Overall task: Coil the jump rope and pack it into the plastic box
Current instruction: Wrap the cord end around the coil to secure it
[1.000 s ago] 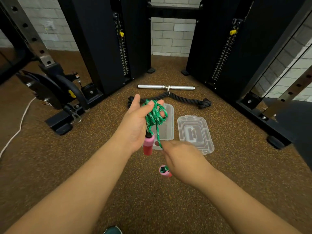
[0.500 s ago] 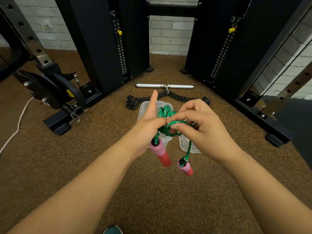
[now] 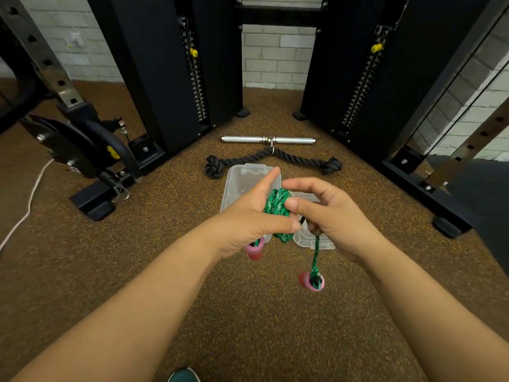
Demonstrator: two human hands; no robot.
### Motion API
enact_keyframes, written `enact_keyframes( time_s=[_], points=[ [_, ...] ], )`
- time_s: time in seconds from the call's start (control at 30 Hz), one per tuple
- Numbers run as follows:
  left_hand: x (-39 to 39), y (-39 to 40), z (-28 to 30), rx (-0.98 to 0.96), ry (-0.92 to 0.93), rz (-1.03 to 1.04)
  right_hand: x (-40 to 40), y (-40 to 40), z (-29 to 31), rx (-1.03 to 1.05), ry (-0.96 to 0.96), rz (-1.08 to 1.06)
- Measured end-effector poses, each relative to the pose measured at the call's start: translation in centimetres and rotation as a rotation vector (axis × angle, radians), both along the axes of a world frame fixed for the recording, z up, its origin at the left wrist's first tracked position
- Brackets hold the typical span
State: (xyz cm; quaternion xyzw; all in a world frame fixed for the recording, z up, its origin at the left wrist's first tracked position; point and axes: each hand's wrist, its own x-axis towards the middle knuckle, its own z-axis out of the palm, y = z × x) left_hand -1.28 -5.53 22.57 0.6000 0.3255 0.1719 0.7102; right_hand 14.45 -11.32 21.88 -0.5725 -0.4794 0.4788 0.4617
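one head-worn wide view looks forward and down, close over the forearms toward the floor (image 3: 248, 312).

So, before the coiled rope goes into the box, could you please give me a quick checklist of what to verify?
1. Coil held: the left hand grips the green rope bundle - ok.
2. Tail secured: the right hand holds the last strand, but it hangs loose with its pink handle dangling - not ok.
3. Other handle tucked in: it sticks out below the left hand - not ok.
4. Plastic box open: no lid on it - ok.
5. Lid out of the way: beside the box on the floor - ok.
6. Box empty: hands hide much of the inside - cannot tell.
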Motion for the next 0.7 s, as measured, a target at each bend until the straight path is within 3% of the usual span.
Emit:
enact_keyframes(
  time_s=[0.23, 0.47, 0.6, 0.7],
  points=[
    [-1.5, 0.3, 0.6, -0.074, -0.005, -0.077, 0.5, -0.5, -0.7, -0.127, 0.088, 0.343],
    [-1.9, 0.5, 1.0, -0.125, 0.005, -0.057, 0.9, -0.4, -0.9, -0.115, 0.014, 0.326],
    [-2.0, 0.4, 1.3, -0.166, -0.017, -0.089, 0.4, -0.6, -1.2, -0.116, 0.205, 0.377],
    [-2.1, 0.4, 1.3, -0.162, -0.017, -0.098, 0.3, -0.5, -0.9, -0.091, 0.226, 0.446]
  ],
)
